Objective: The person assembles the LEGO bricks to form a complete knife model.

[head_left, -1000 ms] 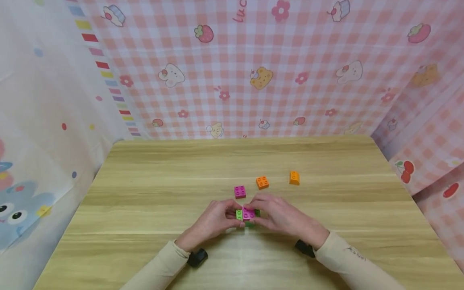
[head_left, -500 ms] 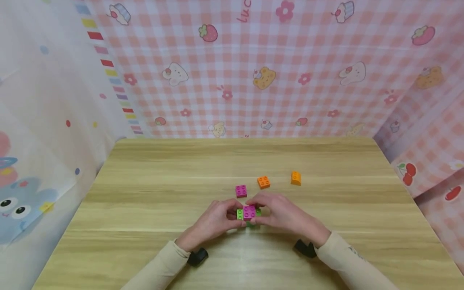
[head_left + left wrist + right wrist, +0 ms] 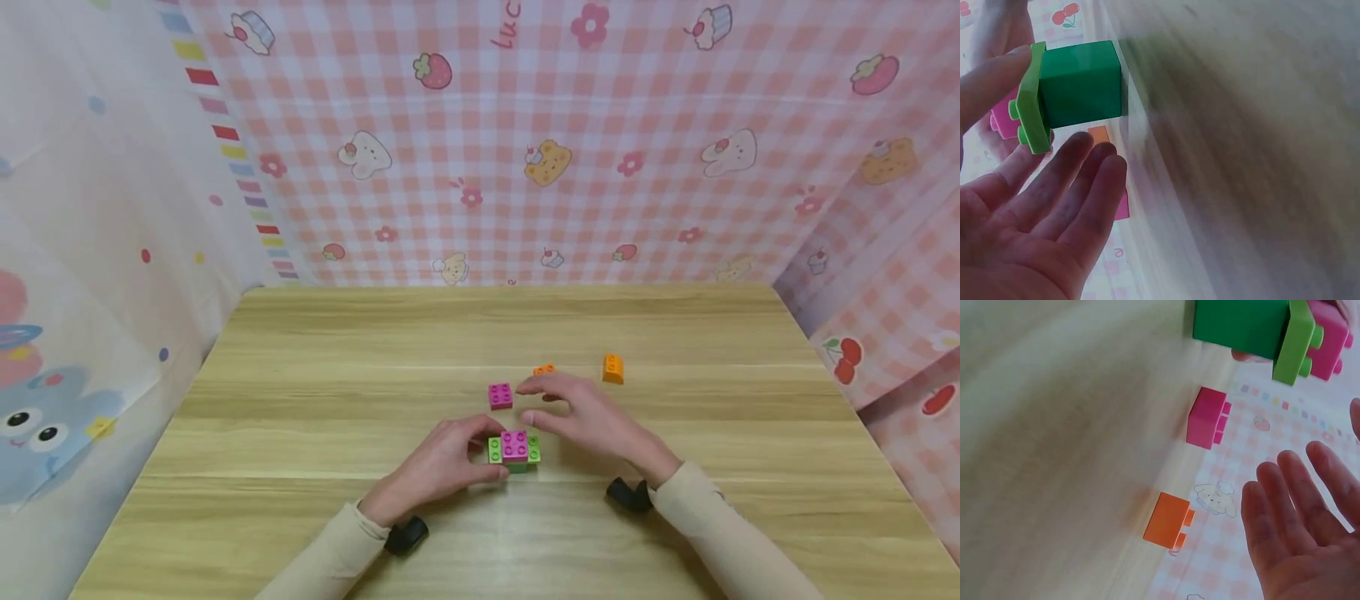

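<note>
A stack of toy building bricks stands on the table: a dark green block at the bottom, a light green plate across it, and a pink brick on top. My left hand holds the stack's left side, thumb on the near side and index finger behind; its other fingers extend loosely below in the left wrist view. My right hand is off the stack, fingers apart and holding nothing. It hovers by a magenta brick and partly covers an orange brick in the head view.
A yellow-orange brick with a curved top lies farther right on the wood-grain table. A pink checked cloth hangs behind the table's far edge. Black wrist cameras sit under both wrists.
My right hand has let go of the pink brick and moved up and right toward the loose bricks. The pink brick stays on the stack. My left hand keeps its place.
</note>
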`<state>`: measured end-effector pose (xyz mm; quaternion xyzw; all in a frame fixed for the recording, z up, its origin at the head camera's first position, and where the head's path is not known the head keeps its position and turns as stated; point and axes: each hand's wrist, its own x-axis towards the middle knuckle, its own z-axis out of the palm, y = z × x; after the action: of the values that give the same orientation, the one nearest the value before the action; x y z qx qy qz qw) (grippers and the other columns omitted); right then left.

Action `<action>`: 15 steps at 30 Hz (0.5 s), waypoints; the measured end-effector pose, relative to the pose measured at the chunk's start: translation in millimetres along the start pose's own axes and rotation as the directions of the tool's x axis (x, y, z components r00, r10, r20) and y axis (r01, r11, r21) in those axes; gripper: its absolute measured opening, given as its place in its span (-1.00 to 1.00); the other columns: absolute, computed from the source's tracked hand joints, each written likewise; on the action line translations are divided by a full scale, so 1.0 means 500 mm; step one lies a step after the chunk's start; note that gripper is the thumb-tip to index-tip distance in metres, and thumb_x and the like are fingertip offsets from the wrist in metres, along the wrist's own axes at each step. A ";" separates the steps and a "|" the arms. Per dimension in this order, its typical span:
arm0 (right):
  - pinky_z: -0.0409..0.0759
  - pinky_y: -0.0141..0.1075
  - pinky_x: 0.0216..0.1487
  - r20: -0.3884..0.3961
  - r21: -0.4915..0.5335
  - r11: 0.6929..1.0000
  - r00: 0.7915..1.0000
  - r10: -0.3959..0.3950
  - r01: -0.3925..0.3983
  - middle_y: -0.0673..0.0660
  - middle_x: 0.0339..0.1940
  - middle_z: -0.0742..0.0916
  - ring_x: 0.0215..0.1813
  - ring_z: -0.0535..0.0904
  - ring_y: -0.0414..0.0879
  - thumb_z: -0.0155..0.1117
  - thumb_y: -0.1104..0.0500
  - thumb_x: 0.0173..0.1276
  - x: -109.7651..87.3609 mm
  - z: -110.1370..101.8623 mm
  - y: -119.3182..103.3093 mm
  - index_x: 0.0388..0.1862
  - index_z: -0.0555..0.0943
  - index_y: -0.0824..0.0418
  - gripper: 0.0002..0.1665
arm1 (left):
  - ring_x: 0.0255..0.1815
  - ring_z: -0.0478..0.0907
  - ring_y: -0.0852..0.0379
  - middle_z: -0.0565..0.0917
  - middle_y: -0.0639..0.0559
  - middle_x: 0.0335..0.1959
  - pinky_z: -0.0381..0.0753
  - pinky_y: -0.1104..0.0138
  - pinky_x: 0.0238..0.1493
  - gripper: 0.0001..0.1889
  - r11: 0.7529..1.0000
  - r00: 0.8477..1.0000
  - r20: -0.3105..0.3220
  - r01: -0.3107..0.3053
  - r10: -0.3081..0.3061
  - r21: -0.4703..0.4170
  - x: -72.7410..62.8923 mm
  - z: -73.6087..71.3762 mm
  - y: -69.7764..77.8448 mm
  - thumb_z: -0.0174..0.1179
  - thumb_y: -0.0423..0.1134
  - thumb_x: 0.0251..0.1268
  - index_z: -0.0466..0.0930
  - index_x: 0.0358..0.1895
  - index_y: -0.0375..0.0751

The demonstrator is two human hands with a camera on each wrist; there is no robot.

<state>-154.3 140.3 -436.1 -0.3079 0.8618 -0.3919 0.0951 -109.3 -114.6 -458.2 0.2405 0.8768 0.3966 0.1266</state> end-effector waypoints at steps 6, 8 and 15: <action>0.58 0.08 0.33 -0.006 0.011 0.999 0.999 0.036 -0.036 0.02 0.39 0.63 0.28 0.62 0.12 0.40 -0.03 0.47 0.027 -0.003 0.008 0.38 0.59 0.09 -0.43 | 0.10 0.66 0.05 0.73 0.02 0.11 0.66 0.18 0.19 -0.46 1.000 0.999 -0.033 0.002 -0.003 -0.024 -0.006 0.002 0.004 0.53 -0.06 0.20 0.63 0.21 -0.16; 0.59 0.08 0.33 0.013 0.008 0.999 0.999 0.041 -0.041 0.02 0.41 0.61 0.30 0.61 0.12 0.40 -0.04 0.46 0.035 -0.003 0.009 0.42 0.56 0.09 -0.40 | 0.11 0.66 0.04 0.72 0.02 0.12 0.66 0.17 0.20 -0.46 0.999 0.999 -0.046 -0.001 -0.001 -0.043 -0.007 0.003 0.006 0.53 -0.08 0.20 0.63 0.21 -0.17; 0.57 0.09 0.35 0.079 0.023 0.999 0.996 0.029 -0.031 0.09 0.44 0.59 0.38 0.55 0.14 0.41 -0.04 0.46 0.067 0.004 0.008 0.47 0.51 0.16 -0.32 | 0.10 0.67 0.08 0.72 0.08 0.10 0.66 0.17 0.21 -0.52 0.994 0.996 -0.085 -0.038 0.030 -0.098 -0.011 0.004 0.009 0.50 -0.09 0.25 0.64 0.19 -0.13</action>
<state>-181.7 120.9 -437.8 -0.3090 0.8570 -0.3884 0.1385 -102.5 -113.6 -455.9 0.2322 0.8562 0.4516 0.0951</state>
